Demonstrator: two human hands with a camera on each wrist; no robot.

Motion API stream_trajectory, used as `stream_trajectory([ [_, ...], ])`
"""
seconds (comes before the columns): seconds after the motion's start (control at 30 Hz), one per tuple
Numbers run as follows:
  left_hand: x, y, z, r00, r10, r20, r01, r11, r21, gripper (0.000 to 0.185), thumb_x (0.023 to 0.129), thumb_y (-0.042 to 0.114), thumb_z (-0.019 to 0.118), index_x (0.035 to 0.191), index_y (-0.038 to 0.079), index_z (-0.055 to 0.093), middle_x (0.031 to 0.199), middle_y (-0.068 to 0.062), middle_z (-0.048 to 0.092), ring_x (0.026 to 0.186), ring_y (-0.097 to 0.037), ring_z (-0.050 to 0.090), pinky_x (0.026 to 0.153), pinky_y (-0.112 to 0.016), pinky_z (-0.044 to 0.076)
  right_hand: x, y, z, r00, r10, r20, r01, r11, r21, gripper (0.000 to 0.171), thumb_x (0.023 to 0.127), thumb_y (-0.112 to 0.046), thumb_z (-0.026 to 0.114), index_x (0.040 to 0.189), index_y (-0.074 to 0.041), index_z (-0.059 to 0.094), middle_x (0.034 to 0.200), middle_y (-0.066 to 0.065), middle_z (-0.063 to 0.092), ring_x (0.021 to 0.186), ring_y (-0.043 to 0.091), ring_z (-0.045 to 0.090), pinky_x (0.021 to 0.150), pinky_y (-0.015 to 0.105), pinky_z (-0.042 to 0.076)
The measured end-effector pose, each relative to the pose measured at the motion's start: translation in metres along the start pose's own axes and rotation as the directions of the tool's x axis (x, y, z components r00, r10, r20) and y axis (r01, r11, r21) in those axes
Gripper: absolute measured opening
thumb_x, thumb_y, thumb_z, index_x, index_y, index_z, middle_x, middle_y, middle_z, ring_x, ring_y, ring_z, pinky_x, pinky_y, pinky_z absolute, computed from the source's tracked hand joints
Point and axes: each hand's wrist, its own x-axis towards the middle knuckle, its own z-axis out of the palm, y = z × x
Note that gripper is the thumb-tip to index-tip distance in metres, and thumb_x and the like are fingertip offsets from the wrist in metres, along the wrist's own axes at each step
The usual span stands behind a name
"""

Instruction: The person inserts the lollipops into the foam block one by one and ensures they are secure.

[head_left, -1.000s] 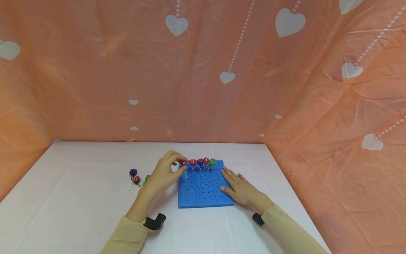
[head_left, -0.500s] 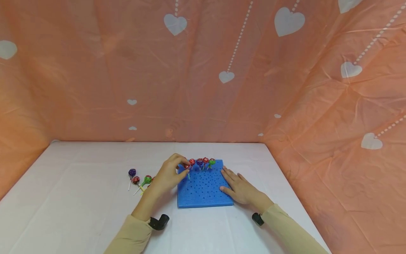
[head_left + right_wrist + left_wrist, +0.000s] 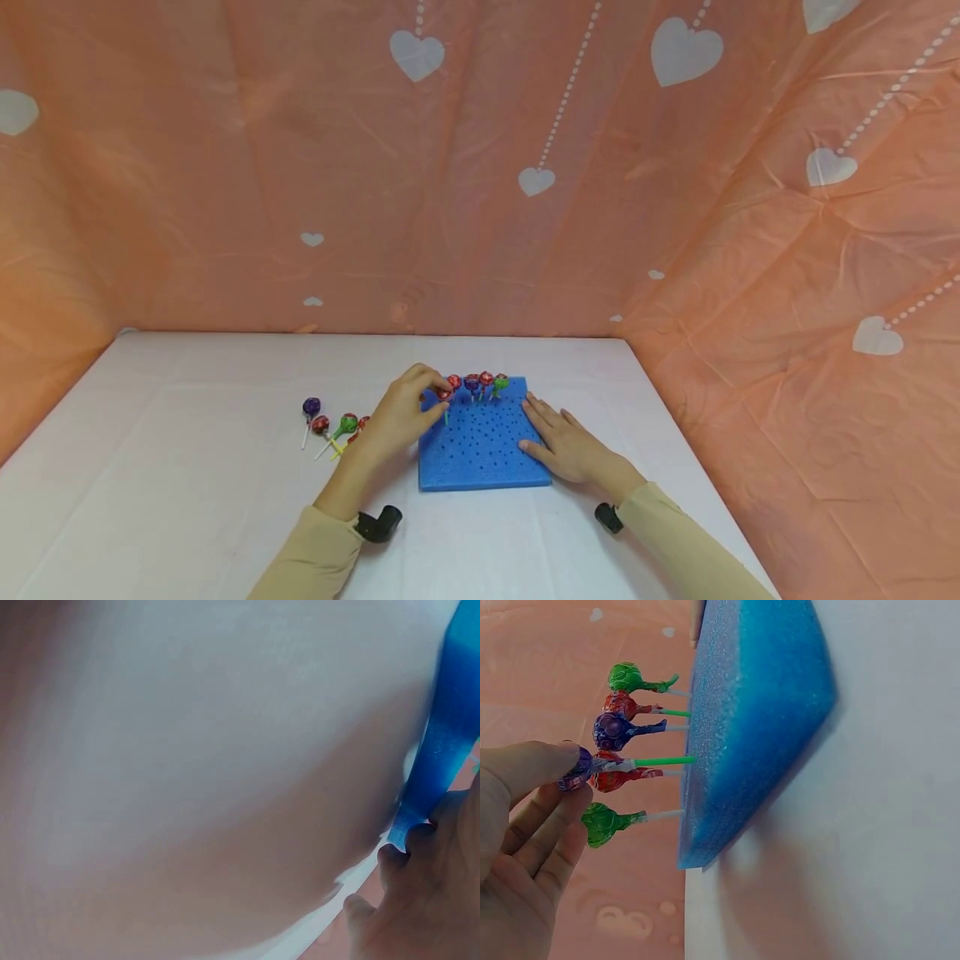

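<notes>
At frame centre, the blue foam board (image 3: 483, 450) is carrying four standing lollipops (image 3: 477, 384); the flat right hand (image 3: 564, 446) is steadying it. The left hand (image 3: 397, 417) is pinching a fifth lollipop (image 3: 581, 766), inserting it. Several loose lollipops (image 3: 330, 421) are waiting left.

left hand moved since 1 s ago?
Yes. The left hand and its pinched lollipop shifted slightly right, from the blue foam block's left edge to over its holes.
</notes>
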Motion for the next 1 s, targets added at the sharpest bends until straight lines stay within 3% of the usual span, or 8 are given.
stream_trajectory([
  [0.57, -0.0005, -0.0016, 0.0008, 0.999, -0.003, 0.041, 0.003, 1.000, 0.001, 0.020, 0.087, -0.001, 0.082, 0.103, 0.008, 0.075, 0.107, -0.002, 0.068, 0.098, -0.023, 0.068, 0.085, -0.041, 0.058, 0.0005, 0.0010, 0.0006, 1.000, -0.010, -0.014, 0.011, 1.000, 0.004, 0.079, 0.109, -0.056, 0.040, 0.166, -0.007, 0.016, 0.174, 0.012, 0.011, 0.159, 0.035, 0.016, 0.126, 0.059, 0.015],
  [1.0, -0.0026, -0.0011, -0.0001, 0.997, -0.061, 0.055, 0.060, 0.998, 0.015, 0.028, 0.090, 0.002, 0.079, 0.116, 0.011, 0.072, 0.114, -0.002, 0.067, 0.106, -0.025, 0.066, 0.090, -0.044, 0.057, 0.0009, 0.0017, 0.0035, 1.000, 0.017, -0.014, -0.017, 1.000, -0.014, 0.080, 0.108, -0.059, 0.039, 0.166, -0.009, 0.016, 0.174, 0.010, 0.011, 0.159, 0.033, 0.016, 0.126, 0.059, 0.016],
])
